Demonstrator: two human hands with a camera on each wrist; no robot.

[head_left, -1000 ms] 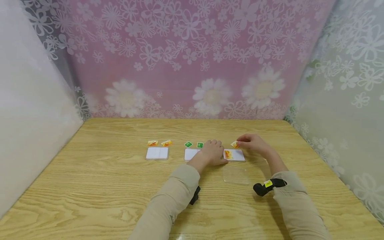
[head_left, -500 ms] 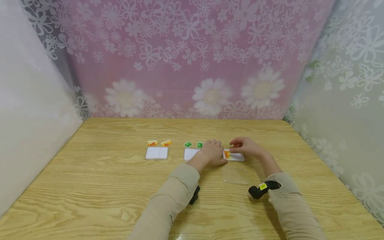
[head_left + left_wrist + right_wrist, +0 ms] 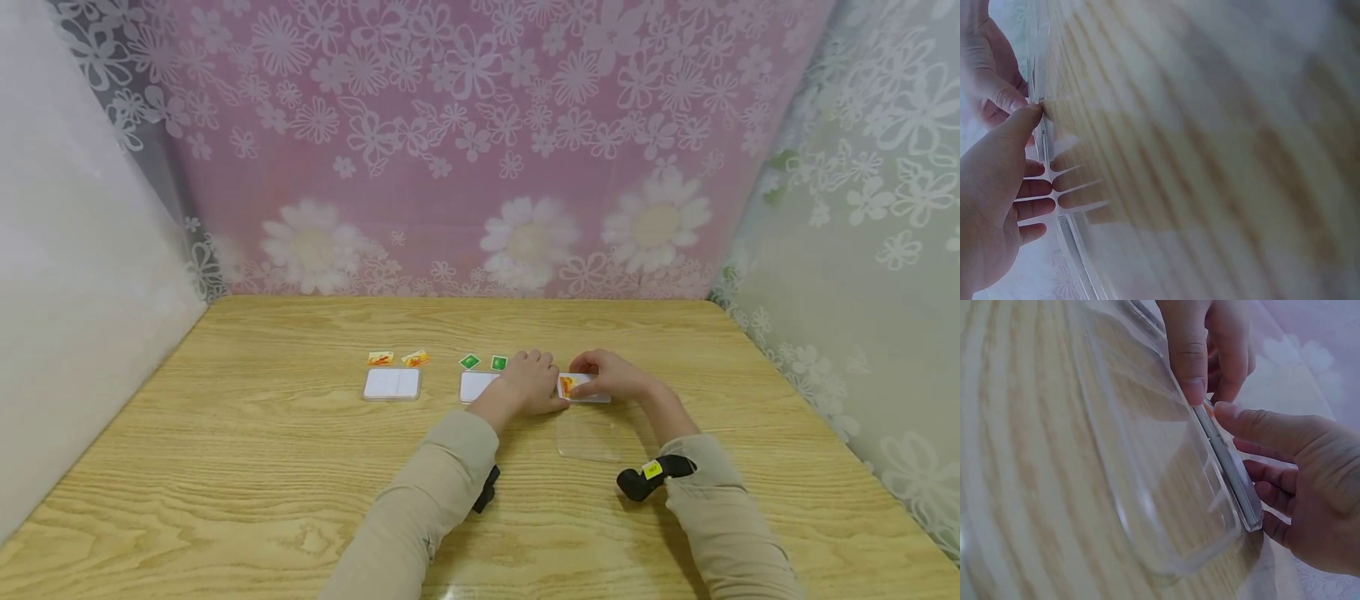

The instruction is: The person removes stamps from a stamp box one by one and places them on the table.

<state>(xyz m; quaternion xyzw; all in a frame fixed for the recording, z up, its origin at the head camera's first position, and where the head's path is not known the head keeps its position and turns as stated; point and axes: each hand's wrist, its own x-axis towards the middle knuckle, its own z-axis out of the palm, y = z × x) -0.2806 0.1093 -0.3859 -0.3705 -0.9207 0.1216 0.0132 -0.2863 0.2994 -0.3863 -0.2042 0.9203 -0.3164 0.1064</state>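
Note:
My left hand (image 3: 531,383) holds the right-hand white flat box (image 3: 598,399) at its left end. The thumb lies along the near edge, with the fingers beyond it in the left wrist view. A yellow-orange picture card (image 3: 566,386) lies on the box's left part. Over the middle of that box bends my right hand (image 3: 618,377), its thumb at the card's right edge. In the right wrist view its other fingers (image 3: 1272,475) reach behind the box; whether they hold a second card is hidden. A clear plastic lid (image 3: 588,442) lies just in front.
Two more white flat boxes stand leftward, one at far left (image 3: 392,384) and one in the middle (image 3: 477,386), partly behind my left hand. Behind them lie two yellow-orange cards (image 3: 381,358) and two green square cards (image 3: 470,362). A flowered curtain (image 3: 450,167) closes off the back.
My right hand has come left and nearer, from a yellow card behind the right-hand box to over the box. That card is now out of sight. My left hand stays put.

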